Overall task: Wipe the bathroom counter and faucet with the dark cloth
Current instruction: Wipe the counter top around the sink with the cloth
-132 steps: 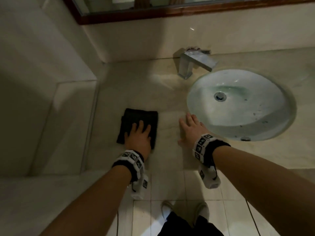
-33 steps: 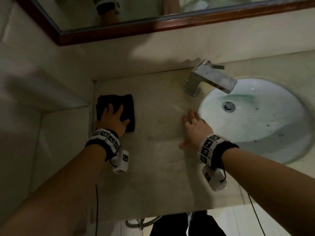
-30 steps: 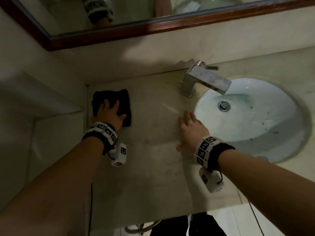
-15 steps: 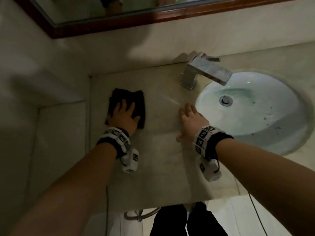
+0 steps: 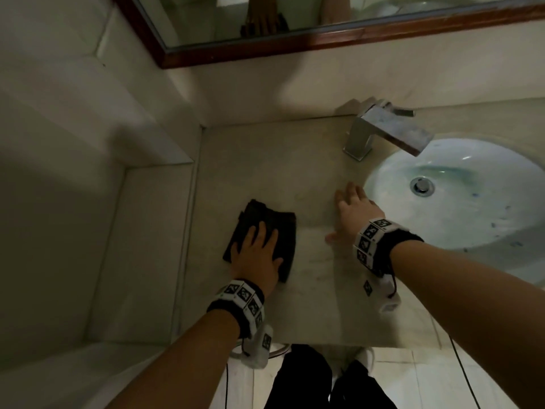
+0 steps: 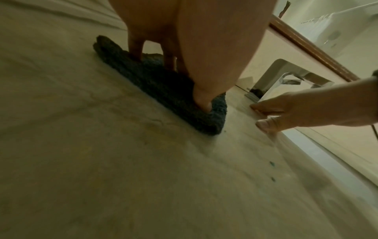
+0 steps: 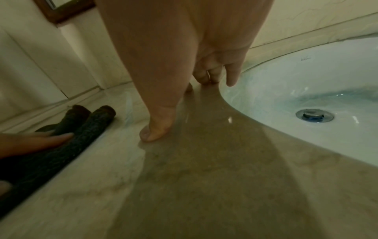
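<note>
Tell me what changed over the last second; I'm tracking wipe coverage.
The left hand slid the cloth from the back left corner of the counter toward the front edge. The right hand stayed flat beside the sink; faucet untouched.

The right hand (image 7: 184, 56) lies flat on the counter (image 7: 204, 177) beside the sink (image 7: 286, 84).
</note>
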Tool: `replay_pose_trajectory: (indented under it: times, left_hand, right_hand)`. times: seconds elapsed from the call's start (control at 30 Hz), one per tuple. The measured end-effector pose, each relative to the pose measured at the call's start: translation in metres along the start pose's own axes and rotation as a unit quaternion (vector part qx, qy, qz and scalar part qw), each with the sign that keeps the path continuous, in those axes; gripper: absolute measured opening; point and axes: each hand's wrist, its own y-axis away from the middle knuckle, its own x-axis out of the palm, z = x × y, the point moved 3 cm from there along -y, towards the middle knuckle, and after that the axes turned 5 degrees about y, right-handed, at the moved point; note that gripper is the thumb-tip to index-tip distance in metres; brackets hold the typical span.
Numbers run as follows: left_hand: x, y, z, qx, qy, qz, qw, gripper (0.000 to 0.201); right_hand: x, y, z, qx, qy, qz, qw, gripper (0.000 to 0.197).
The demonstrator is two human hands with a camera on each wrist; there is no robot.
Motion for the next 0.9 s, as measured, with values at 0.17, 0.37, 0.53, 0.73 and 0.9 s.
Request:
replay_pose_trajectory:
  times: [0.17, 0.37, 0.53, 0.73, 0.9]
  left_hand:
    - [-0.021, -0.035, -0.002, 0.002, -0.016, 0.003, 1.0, 0.065]
    - [-0.068, -0.122, -0.014, 0.014, -0.032, 0.022, 0.999, 0.068]
    - [-0.098, -0.19, -0.025, -0.002, -0.031, 0.027, 0.999, 0.071]
    - [-0.1, -0.208, -0.029, -0.011, -0.01, 0.001, 1.0, 0.067]
    - [-0.068, -0.148, -0.029, 0.027, -0.013, -0.036, 0.999, 0.063]
  right_hand:
    - [0.003, -0.003, -0.001, -0.01, 0.01, -0.014, 1.0, 0.118]
    - [0.005, -0.01, 0.0, -0.008, 0.027, -0.015, 0.999, 0.12]
    - [0.008, -0.01, -0.005, -0.014, 0.015, -0.018, 1.0, 0.121]
    - [0.008, -0.011, -0.002, -0.014, 0.017, -0.008, 1.0, 0.121]
    - [0.007, -0.011, -0.003, -0.01, 0.016, -0.011, 1.0, 0.121]
